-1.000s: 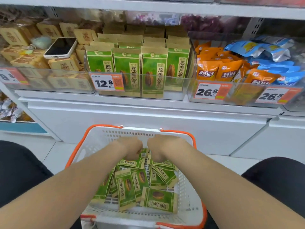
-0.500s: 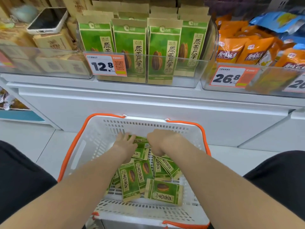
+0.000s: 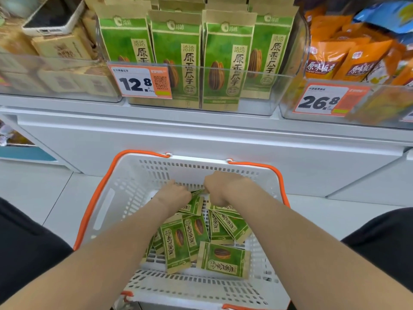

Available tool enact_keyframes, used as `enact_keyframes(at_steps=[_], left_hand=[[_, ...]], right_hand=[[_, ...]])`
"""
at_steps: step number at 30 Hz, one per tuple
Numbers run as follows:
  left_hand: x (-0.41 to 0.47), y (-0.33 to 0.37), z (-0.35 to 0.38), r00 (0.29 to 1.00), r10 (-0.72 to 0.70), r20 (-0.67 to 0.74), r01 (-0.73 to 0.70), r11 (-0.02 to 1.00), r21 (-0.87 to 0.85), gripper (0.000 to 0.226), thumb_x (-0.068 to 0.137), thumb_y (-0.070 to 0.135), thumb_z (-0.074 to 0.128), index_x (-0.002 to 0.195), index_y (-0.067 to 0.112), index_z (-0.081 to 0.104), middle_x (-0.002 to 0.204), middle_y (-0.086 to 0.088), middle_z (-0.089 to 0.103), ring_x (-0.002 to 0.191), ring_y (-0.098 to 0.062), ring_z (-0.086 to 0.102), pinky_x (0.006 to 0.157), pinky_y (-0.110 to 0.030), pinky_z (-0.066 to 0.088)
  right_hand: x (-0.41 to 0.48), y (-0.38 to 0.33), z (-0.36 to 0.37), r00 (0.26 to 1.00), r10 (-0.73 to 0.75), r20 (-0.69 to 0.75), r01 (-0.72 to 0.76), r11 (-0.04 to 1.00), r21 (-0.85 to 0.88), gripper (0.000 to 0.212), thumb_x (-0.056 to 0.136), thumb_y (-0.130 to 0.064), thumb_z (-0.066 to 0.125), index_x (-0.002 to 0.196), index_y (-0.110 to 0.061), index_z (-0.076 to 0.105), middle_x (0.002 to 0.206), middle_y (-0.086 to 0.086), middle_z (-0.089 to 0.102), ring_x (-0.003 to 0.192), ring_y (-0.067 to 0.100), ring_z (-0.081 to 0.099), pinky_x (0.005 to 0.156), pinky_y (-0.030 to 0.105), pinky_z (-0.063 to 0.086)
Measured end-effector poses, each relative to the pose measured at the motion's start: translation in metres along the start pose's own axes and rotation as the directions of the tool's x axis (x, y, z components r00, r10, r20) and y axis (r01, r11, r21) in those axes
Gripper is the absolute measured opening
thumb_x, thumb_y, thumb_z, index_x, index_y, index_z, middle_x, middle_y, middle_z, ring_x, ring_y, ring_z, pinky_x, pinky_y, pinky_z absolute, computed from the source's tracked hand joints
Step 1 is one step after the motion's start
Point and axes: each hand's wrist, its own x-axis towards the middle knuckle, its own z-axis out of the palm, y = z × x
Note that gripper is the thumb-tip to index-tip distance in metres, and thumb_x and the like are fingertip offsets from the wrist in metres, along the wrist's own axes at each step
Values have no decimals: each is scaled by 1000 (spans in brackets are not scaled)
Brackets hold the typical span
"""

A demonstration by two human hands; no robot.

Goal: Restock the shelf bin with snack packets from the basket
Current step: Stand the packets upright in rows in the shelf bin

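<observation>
A white basket (image 3: 125, 198) with orange handles sits low in front of me, holding several green snack packets (image 3: 221, 259). Both my hands reach into its far end. My left hand (image 3: 173, 194) has its fingers curled on the top edge of a green packet (image 3: 193, 205). My right hand (image 3: 220, 186) is curled into a fist over the same cluster of packets, and its fingertips are hidden. Above, a clear shelf bin (image 3: 257, 95) holds upright green packets (image 3: 178, 54) behind a 12.8 price tag (image 3: 139, 81).
Left of the clear bin, a phone (image 3: 52, 15) lies on tan boxes (image 3: 64, 49). A bin of orange packets (image 3: 348, 61) with a 26.8 tag (image 3: 324, 100) stands at right. The white shelf front (image 3: 201, 133) rises just behind the basket. My dark-clothed knees flank the basket.
The view has moved closer to the shelf and basket. My hands have closed together on packets at the basket's far end, and the left hand's fingers went from spread to curled.
</observation>
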Motion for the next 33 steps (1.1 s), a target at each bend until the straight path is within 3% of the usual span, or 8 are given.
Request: enact_keyframes(at_steps=[6, 10, 16, 19, 22, 26, 30, 33], left_hand=[[0, 0, -27, 983, -138, -124, 92, 944, -318, 23, 93, 6, 66, 91, 24, 51, 91, 4, 62, 85, -23, 57, 88, -39, 37], [-12, -5, -50, 970, -227, -84, 94, 673, -734, 30, 89, 9, 69, 95, 27, 47, 91, 4, 59, 88, -21, 61, 69, -34, 45], [-34, 0, -95, 979, -148, 141, 96, -275, -957, 32, 95, 3, 69, 123, 16, 59, 100, -14, 75, 80, -24, 75, 66, -38, 62], [-45, 6, -110, 980, -65, 186, 115, -579, -807, 30, 99, -2, 54, 124, 1, 69, 120, -16, 76, 100, -23, 75, 76, -36, 65], [-56, 1, -119, 969, -63, 237, 113, -742, -660, 28, 100, 19, 48, 110, -1, 65, 95, -18, 74, 73, -24, 71, 60, -33, 60], [-64, -7, -136, 925, -310, 218, -10, -595, -804, 56, 106, 55, 37, 91, 10, 66, 68, -4, 52, 49, -16, 36, 52, -27, 33], [-76, 2, -173, 795, -596, -115, -293, -211, -933, 76, 110, 61, 23, 98, 9, 76, 78, -6, 72, 55, -20, 58, 54, -33, 45], [-78, 7, -191, 605, -697, -384, -436, 114, -893, 65, 114, 50, 29, 78, 15, 70, 66, -1, 70, 62, -16, 65, 59, -37, 47]], right_hand=[[-13, 12, -14, 998, 41, -54, -41, 999, -14, 36, 98, -4, 51, 132, -9, 61, 128, 14, 61, 105, 31, 62, 92, 43, 57], [-28, 22, -18, 991, 50, -121, -54, 998, -25, 37, 97, 0, 52, 132, -11, 57, 127, 13, 59, 93, 28, 55, 81, 39, 54], [-43, 27, -4, 996, -55, -65, 58, 997, 43, 132, 70, -32, 96, 164, -34, 3, 145, 10, 57, 137, 31, 51, 102, 43, 52], [-48, 30, 0, 957, -88, -276, 130, 982, 136, 81, 76, -40, 89, 144, -26, 46, 126, 4, 67, 117, 28, 62, 93, 42, 54], [-60, 38, -8, 890, -42, -454, 178, 949, 261, 41, 89, -36, 79, 125, -22, 63, 108, 2, 71, 102, 27, 65, 82, 36, 51], [-82, 45, -27, 744, 174, -645, 329, 745, 580, 43, 83, -41, 87, 110, -25, 57, 95, -12, 70, 88, 9, 67, 70, 29, 51], [-86, 37, -36, 552, 338, -762, 482, 617, 622, 25, 96, -49, 69, 116, -35, 64, 99, -15, 76, 91, 9, 72, 82, 39, 59], [-92, 27, -43, 416, 488, -767, 554, 534, 639, 26, 101, -50, 63, 117, -30, 61, 77, -8, 75, 69, 9, 69, 64, 32, 52]])
